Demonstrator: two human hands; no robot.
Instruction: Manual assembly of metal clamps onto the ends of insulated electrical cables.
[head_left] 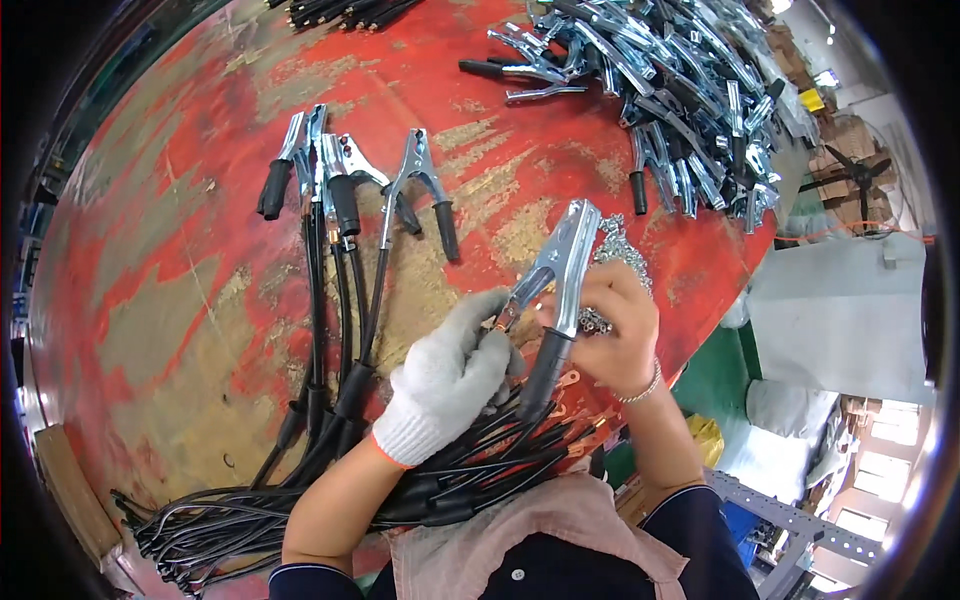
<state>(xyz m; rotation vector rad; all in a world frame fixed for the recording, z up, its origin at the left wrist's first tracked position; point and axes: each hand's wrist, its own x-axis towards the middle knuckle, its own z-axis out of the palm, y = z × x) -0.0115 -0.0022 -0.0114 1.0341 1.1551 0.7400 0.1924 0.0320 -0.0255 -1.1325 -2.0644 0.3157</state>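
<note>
My left hand, in a white knit glove with grey fingers, is closed around one arm of a silver battery clamp. The clamp's jaws point up and away from me. Its other arm, with a black sleeve, slants down between my hands. A bit of copper shows by the gloved fingertips. My bare right hand is closed, its fingers curled behind the sleeved arm with the tips near the gloved fingers. Whatever those tips pinch is hidden. Small metal nuts lie heaped behind my right hand.
Several clamps fixed to black cables lie to the left. Loose clamps form a large pile at the far right. A bundle of black cables with copper ring lugs runs along the near edge of the worn red table.
</note>
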